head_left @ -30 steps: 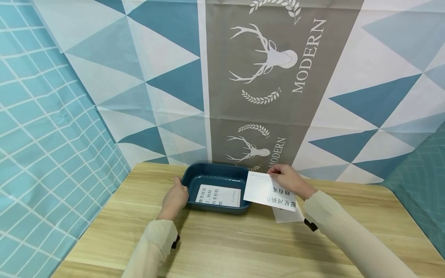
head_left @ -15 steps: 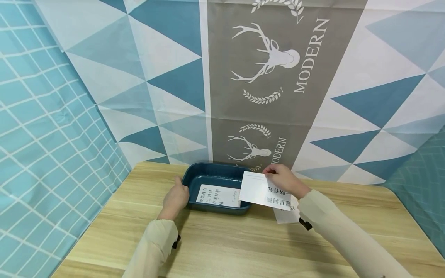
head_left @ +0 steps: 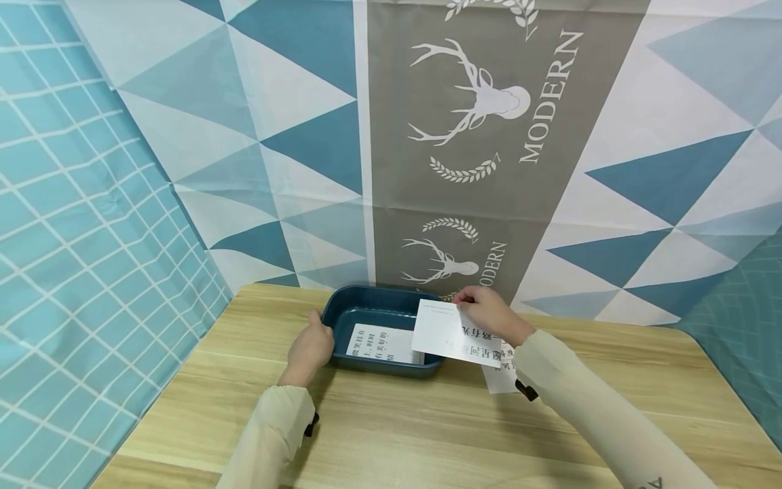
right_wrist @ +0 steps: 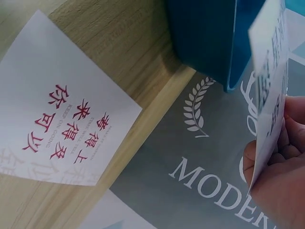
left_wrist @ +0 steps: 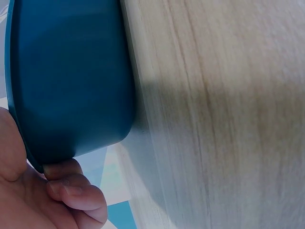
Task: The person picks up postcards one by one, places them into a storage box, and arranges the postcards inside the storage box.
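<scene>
A dark blue rectangular bin (head_left: pixel 379 367) stands on the table against the wall. My left hand (head_left: pixel 310 348) grips its left end at the rim; in the left wrist view thumb and curled fingers (left_wrist: pixel 78 191) meet on either side of the edge. Inside lies a white printed card (head_left: pixel 381 344). With thumb and fingers my right hand (head_left: pixel 489 314) pinches a second white card (head_left: pixel 449 333) by its far edge, and this card overlaps the bin's right end from above. Under my right forearm a third card, with red and grey print (right_wrist: pixel 71 114), lies on the table.
The wooden table (head_left: pixel 379 435) ends at a wall covering (head_left: pixel 318 204) with triangles and deer heads, close behind the bin. A blue tile-patterned sheet (head_left: pixel 79 272) borders the left side, and a teal sheet (head_left: pixel 745 339) hangs on the right.
My right hand has carried the pinched card leftward, farther over the bin's right end. More of the card on the table now shows. My left hand keeps its grip on the bin.
</scene>
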Demonstrator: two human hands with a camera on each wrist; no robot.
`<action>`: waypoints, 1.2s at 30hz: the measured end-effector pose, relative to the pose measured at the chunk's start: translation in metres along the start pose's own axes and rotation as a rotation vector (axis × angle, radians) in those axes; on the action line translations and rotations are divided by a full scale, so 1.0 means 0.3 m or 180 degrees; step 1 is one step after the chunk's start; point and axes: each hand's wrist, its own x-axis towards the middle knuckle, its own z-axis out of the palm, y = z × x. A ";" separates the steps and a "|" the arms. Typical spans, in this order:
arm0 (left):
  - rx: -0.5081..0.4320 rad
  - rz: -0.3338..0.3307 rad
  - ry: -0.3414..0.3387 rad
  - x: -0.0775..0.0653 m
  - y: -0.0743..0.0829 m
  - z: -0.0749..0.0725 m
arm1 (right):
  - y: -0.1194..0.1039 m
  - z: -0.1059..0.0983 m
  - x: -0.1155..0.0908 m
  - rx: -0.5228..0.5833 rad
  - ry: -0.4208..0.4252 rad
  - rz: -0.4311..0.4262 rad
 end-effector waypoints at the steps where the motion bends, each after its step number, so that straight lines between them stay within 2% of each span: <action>1: -0.0001 -0.0002 0.0002 0.001 0.000 0.000 | -0.003 0.002 0.002 -0.0011 -0.0001 0.0002; 9: -0.0001 0.0043 0.0047 0.001 0.001 -0.001 | -0.015 0.026 0.024 0.0026 -0.0026 0.0030; 22: -0.0026 0.0020 0.0006 0.000 0.004 -0.005 | -0.036 0.066 0.060 0.0091 -0.0071 0.0069; 36: -0.0033 0.0017 0.0031 -0.001 0.001 0.000 | -0.068 0.107 0.094 0.0059 -0.0053 -0.0066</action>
